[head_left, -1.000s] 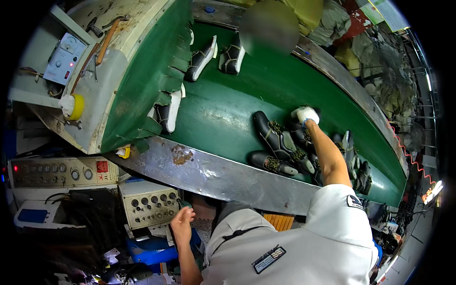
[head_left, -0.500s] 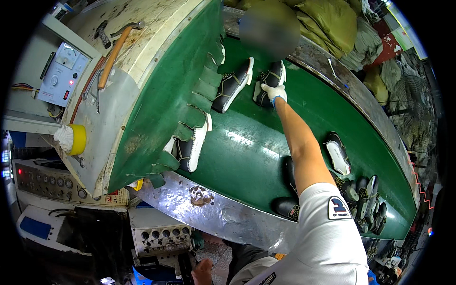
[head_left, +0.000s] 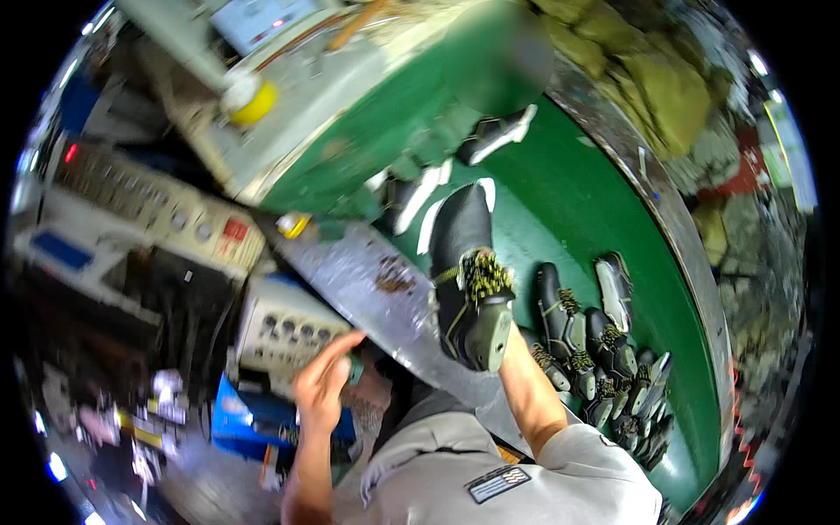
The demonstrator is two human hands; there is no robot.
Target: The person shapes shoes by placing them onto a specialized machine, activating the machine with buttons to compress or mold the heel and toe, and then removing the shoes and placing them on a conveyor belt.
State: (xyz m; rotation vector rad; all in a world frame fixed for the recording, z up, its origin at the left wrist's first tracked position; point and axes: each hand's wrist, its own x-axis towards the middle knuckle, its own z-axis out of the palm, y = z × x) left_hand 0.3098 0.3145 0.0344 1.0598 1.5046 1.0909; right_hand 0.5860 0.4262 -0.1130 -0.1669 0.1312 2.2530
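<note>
While half a sec ago the right hand [head_left: 503, 350] reached far up the green belt [head_left: 560, 201], it now holds a black shoe [head_left: 468, 280] near the belt's metal edge [head_left: 367, 271]; left hand [head_left: 324, 381] grips sth small, teal.

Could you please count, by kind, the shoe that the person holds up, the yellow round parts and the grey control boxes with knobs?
Held shoe: 1
Yellow round parts: 2
Control boxes: 2
Total: 5
</note>
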